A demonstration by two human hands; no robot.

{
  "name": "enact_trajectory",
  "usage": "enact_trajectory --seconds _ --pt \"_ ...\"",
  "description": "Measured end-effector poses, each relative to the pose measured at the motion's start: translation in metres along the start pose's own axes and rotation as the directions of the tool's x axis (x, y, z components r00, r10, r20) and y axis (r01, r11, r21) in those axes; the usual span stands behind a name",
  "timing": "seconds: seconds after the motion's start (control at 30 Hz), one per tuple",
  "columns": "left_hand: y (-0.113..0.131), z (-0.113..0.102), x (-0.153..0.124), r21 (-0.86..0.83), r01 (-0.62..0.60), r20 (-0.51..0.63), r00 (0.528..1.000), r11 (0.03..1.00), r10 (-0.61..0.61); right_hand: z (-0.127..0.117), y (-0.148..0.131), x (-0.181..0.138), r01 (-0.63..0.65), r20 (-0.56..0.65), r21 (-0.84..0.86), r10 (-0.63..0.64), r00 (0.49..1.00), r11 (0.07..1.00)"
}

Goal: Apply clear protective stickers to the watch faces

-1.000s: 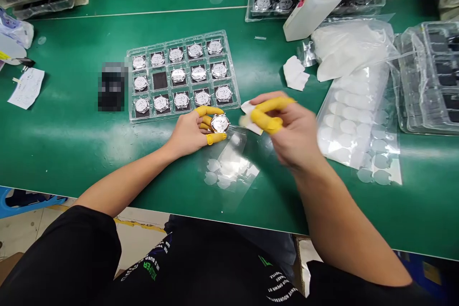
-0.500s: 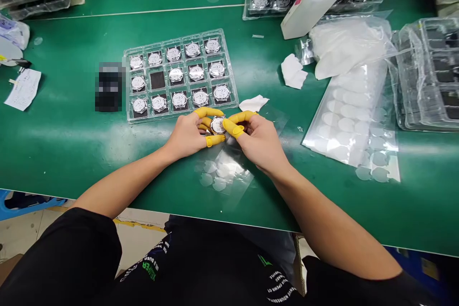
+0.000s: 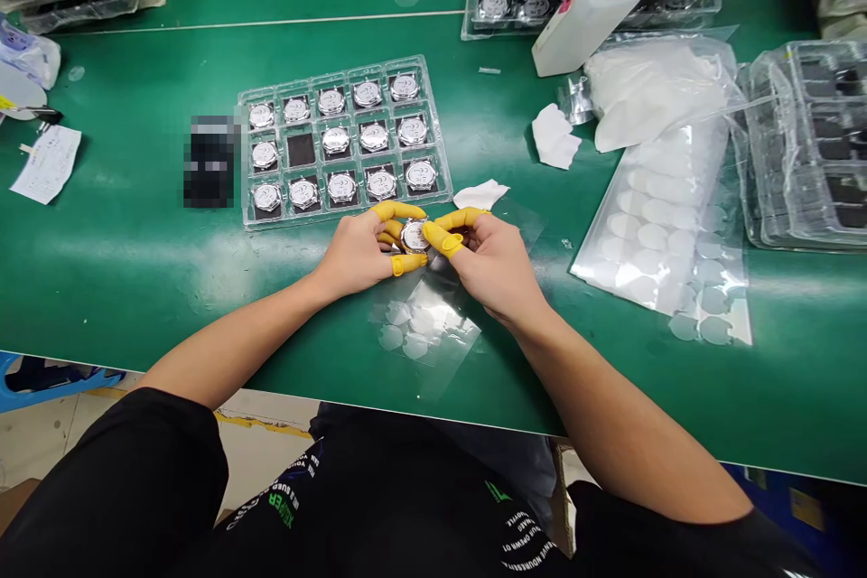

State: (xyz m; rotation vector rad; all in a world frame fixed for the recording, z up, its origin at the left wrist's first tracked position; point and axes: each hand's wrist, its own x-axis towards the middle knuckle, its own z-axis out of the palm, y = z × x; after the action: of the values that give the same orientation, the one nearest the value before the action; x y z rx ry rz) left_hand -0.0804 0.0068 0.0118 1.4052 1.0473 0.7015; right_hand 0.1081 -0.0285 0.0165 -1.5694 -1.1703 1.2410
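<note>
A round silver watch case (image 3: 413, 237), its back facing up, is held between my hands just in front of the tray. My left hand (image 3: 356, 251) grips it by the edge, with yellow finger cots on the thumb and fingers. From the other side my right hand (image 3: 499, 264), also in yellow cots, closes on it, the thumb against its back. The clear plastic tray (image 3: 304, 219) beyond holds several similar watch cases on black pads; one compartment in its middle row shows only the pad. Below my hands lies a clear sheet (image 3: 433, 325) with round film pieces.
White paper scraps (image 3: 555, 135) lie right of the tray. Farther right are a sheet of round stickers (image 3: 650, 235), a plastic bag (image 3: 664, 81), a white bottle (image 3: 588, 13) and stacked trays (image 3: 806, 144). A blurred-out black object (image 3: 209, 161) sits left of the tray.
Both hands keep their hold on the watch case with almost no motion. The whole view has shifted very slightly.
</note>
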Motion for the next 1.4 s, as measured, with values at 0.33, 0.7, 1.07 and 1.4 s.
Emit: enact_trajectory --seconds 0.33,0.7,1.07,1.4 --pt "-0.001 0.000 -0.001 -0.008 -0.019 0.002 1.000 1.000 0.019 -0.001 -0.003 -0.001 0.019 0.018 0.051 -0.020 1.000 0.999" --pt "-0.003 0.001 0.000 -0.026 -0.013 -0.010 1.000 1.000 0.013 -0.008 0.001 0.006 0.193 -0.139 0.076 -0.181 0.973 0.978" --pt "-0.008 0.003 -0.002 -0.101 -0.041 -0.007 0.999 0.994 0.041 0.006 0.000 0.006 -0.119 0.058 0.039 0.116 0.991 0.992" --pt "-0.005 0.002 -0.003 -0.051 -0.022 0.018 1.000 0.998 0.023 0.006 0.000 0.004 -0.132 0.094 0.124 0.121 0.988 0.984"
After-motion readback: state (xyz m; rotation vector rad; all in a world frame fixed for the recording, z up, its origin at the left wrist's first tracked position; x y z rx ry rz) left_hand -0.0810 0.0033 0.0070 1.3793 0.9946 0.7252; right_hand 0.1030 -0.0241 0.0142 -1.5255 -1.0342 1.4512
